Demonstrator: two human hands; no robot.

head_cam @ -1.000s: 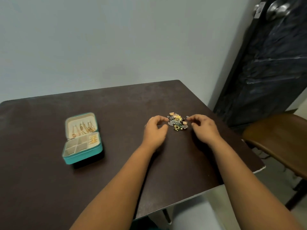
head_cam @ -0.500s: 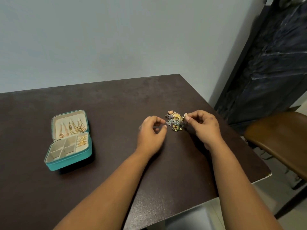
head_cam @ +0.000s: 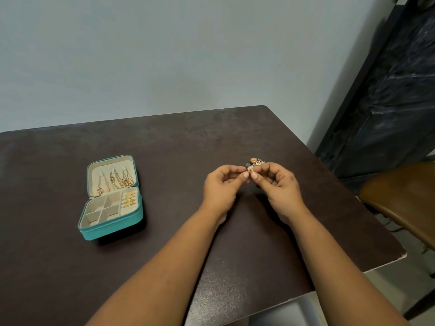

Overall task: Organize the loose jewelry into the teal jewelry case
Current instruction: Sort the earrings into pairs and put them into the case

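Observation:
The teal jewelry case (head_cam: pixel 111 228) lies open on the left of the dark table (head_cam: pixel 164 147). Gold chains hang in its lid and gold earrings sit in its right compartment. A small pile of loose jewelry (head_cam: pixel 256 162) lies toward the table's right side, mostly hidden behind my fingers. My left hand (head_cam: pixel 221 189) and my right hand (head_cam: pixel 281 188) meet just in front of the pile. Together their fingertips pinch a small gold piece (head_cam: pixel 251 170) lifted a little above the table.
A brown chair seat (head_cam: pixel 400 203) stands off the table's right edge. A dark door (head_cam: pixel 395 90) fills the right background. A pale wall runs behind the table. The table's near right corner (head_cam: pixel 400 255) is chipped white.
My right hand picked a small gold piece from the pile and my left hand came in to pinch it too. The view shifted, so the case sits differently in frame.

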